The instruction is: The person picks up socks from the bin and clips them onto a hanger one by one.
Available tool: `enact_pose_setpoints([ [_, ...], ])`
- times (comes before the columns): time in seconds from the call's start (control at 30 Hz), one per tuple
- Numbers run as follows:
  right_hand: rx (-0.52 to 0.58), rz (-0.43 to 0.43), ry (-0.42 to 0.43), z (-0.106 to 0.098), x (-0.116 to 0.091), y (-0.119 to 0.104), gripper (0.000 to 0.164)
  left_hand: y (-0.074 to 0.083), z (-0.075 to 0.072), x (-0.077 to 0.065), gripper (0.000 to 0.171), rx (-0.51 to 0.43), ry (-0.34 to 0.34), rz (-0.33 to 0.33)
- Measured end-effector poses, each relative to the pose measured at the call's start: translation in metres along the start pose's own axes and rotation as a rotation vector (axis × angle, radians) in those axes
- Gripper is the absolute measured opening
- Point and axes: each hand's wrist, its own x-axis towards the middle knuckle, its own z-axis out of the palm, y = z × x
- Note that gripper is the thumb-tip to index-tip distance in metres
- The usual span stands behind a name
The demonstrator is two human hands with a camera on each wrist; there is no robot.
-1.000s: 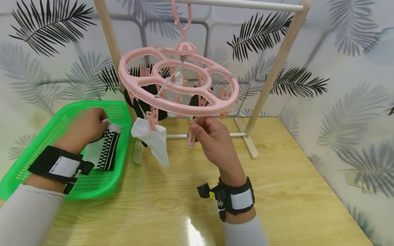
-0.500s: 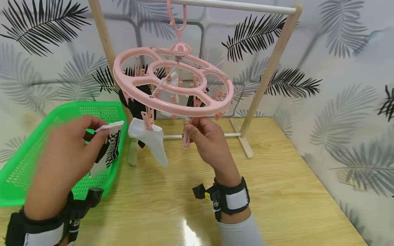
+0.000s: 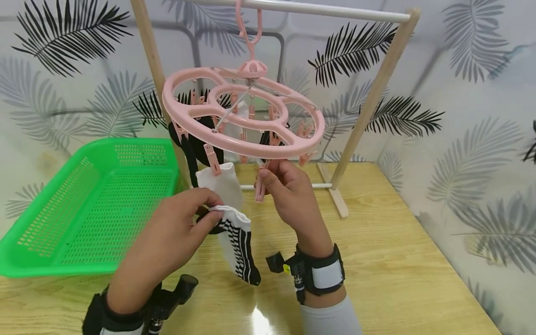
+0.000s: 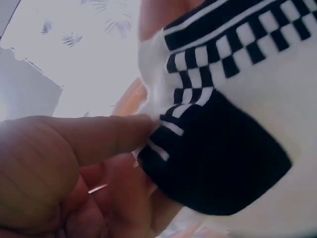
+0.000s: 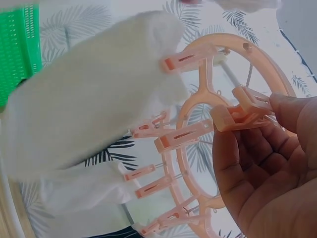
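My left hand (image 3: pixel 167 237) pinches the cuff of a white sock with black checks and stripes (image 3: pixel 239 246), which hangs toe down below the pink hanger. Up close in the left wrist view, the thumb (image 4: pixel 106 134) presses against the sock beside a black patch (image 4: pixel 223 158). Thumb and fingers of my right hand (image 3: pixel 291 195) squeeze a pink clothespin (image 3: pixel 260 186) at the front of the round clip hanger (image 3: pixel 251 148). In the right wrist view that clothespin's tips (image 5: pixel 225 119) stand apart with nothing between them. Beside it, a plain white sock (image 3: pixel 224 184) hangs from another clothespin (image 3: pixel 212 159).
A green basket (image 3: pixel 113 200) stands on the wooden table at the left. The hanger hooks over a white rod (image 3: pixel 326 9) between wooden posts (image 3: pixel 377 97). Dark and white pieces hang farther back, with several more clothespins around the ring.
My left hand has lifted the checked sock out of the basket and carried it right, in front of the hanger. The hanging white sock has turned. My right hand keeps its grip on the clothespin.
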Motion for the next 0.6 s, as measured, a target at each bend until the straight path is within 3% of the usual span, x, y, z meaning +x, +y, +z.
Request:
enact_pose_setpoints([
  [0.1, 0.008, 0.004, 0.008, 0.000, 0.000, 0.000, 0.036, -0.003, 0.017, 0.007, 0.004, -0.053, -0.008, 0.000],
  [0.3, -0.012, 0.047, 0.018, 0.002, 0.001, -0.004, 0.019, -0.009, 0.045, 0.022, 0.005, -0.087, -0.012, -0.015],
  [0.6, -0.050, 0.070, 0.019, 0.005, 0.000, -0.004, 0.017, -0.014, 0.054, 0.025, 0.013, -0.172, 0.093, 0.039],
])
